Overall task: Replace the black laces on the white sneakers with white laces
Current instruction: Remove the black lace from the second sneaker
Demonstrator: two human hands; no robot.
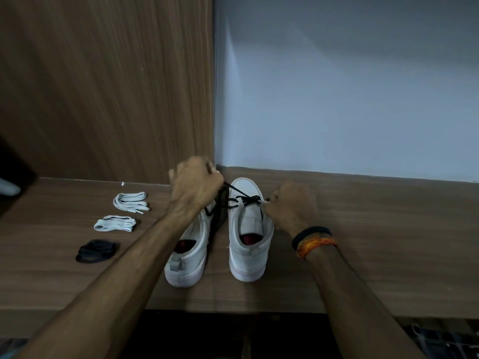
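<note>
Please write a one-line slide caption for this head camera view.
Both hands pull the black lace out of the right white sneaker.

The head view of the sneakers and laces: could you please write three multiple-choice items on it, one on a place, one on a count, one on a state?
1. Where does the black lace bundle lie?
A. Left of the sneakers, nearest the viewer
B. Right of the sneakers
C. Inside a sneaker

2. How many white lace bundles lie on the wooden surface?
A. One
B. Two
C. Four

3. What is the state of the right sneaker?
A. Laced in white
B. Fully unlaced
C. Black lace still in its front eyelets

Answers: 1 A, it sits below both white bundles. 2 B, two show. 3 C, the left hand pulls the lace while the right hand holds the sneaker's side.
</note>
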